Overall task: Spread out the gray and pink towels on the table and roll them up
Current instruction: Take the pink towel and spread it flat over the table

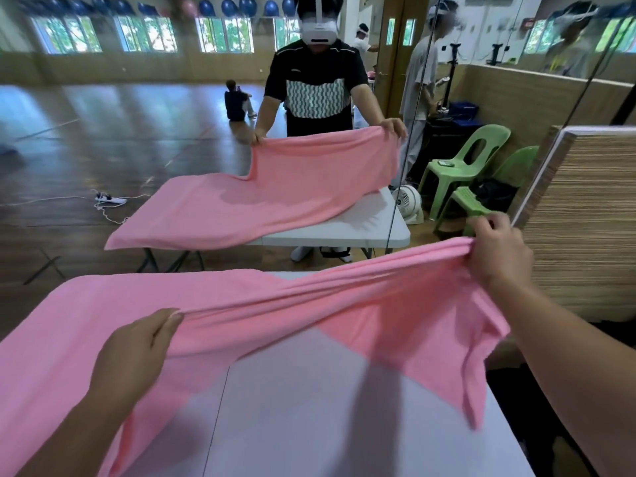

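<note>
While gripped by left hand (134, 352), right hand (499, 251), pink towel (86, 315) stretched over table (327, 425)

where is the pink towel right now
In the head view, the pink towel lies across the left part of the white table, its near edge lifted and stretched between the left hand and the right hand.

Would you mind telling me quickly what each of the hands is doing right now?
Left hand: closed, pinching the near edge of the pink towel.
Right hand: closed, gripping the same edge, lifted above the table.
</note>
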`<state>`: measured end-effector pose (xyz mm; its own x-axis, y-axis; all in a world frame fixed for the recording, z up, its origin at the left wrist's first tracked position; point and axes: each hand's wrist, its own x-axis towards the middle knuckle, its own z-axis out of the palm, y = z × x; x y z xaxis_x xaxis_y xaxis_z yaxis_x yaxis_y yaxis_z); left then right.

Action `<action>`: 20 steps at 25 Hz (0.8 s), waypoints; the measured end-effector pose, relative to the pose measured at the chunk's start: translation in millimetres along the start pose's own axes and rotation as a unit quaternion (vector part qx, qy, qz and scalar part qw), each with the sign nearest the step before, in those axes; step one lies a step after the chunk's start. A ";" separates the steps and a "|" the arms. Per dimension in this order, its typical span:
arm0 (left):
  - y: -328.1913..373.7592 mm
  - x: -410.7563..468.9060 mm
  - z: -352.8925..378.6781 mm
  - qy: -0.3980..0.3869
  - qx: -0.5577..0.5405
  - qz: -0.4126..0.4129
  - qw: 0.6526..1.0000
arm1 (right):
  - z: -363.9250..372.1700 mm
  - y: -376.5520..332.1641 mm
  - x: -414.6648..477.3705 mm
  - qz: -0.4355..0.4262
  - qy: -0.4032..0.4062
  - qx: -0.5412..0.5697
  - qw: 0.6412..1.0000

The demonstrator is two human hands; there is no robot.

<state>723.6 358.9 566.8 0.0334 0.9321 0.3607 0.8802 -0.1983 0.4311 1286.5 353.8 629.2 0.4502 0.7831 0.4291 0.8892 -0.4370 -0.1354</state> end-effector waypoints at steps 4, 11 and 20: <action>9.4 -1.1 -12.4 0.028 0.012 -0.036 0.999 | -37.1 18.1 41.2 -0.028 0.087 0.017 0.996; 32.3 -69.4 -8.4 -0.155 -0.105 -0.034 0.982 | -22.3 123.4 -35.5 -0.173 -0.119 -0.059 0.976; 37.7 -78.6 74.9 -0.399 -0.030 -0.054 0.915 | 88.8 186.8 -138.0 -0.213 -0.461 0.032 0.861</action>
<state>789.7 300.8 492.8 0.3043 0.8671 -0.3944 0.8716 -0.0864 0.4825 1397.8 203.4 465.4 -0.0703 0.8975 -0.4354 0.9792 -0.0212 -0.2018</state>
